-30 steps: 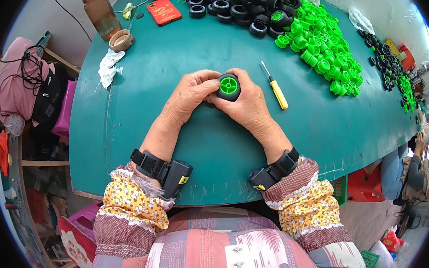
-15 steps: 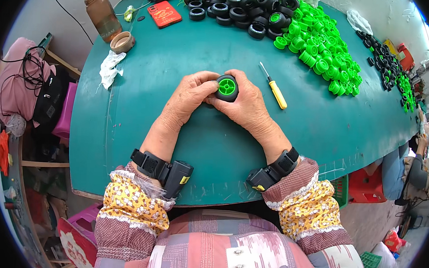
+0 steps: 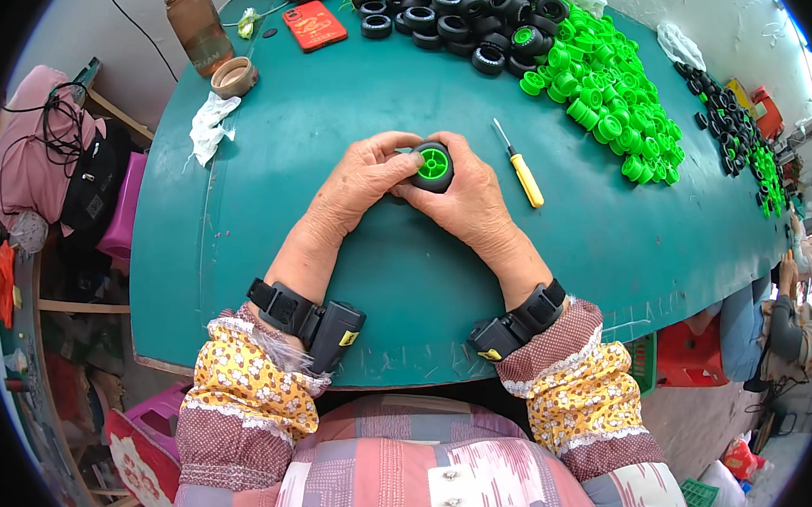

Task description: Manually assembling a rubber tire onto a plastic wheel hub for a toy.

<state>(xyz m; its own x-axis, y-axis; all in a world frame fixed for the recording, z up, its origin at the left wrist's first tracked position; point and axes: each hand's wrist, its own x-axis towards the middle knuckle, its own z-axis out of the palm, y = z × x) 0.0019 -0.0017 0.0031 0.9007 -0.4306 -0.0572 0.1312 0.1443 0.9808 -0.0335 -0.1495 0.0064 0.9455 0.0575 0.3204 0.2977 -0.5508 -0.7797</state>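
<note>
Between my two hands, above the green tabletop (image 3: 323,90), is a small toy wheel (image 3: 435,165), a black tire with a bright green spoked rim inside it. My left hand (image 3: 367,174) is closed on its left side, the thumb pressing at the rim's edge. My right hand (image 3: 466,185) wraps the other side, its fingers mostly behind the tire. The green face of the wheel points up toward me. To the right of my right hand lies a screwdriver (image 3: 524,177) with a yellow handle, its shaft pointing away.
Black tires (image 3: 458,15) are heaped at the far side, beside a pile of green rims (image 3: 611,89). At the far left stand a brown bottle (image 3: 196,32), its cup-like lid (image 3: 235,77), a crumpled tissue (image 3: 212,128) and a red phone (image 3: 314,27). Another person (image 3: 792,324) sits at the right.
My left thumb has slid a little further onto the wheel's green face. Otherwise both hands keep their hold in nearly the same place.
</note>
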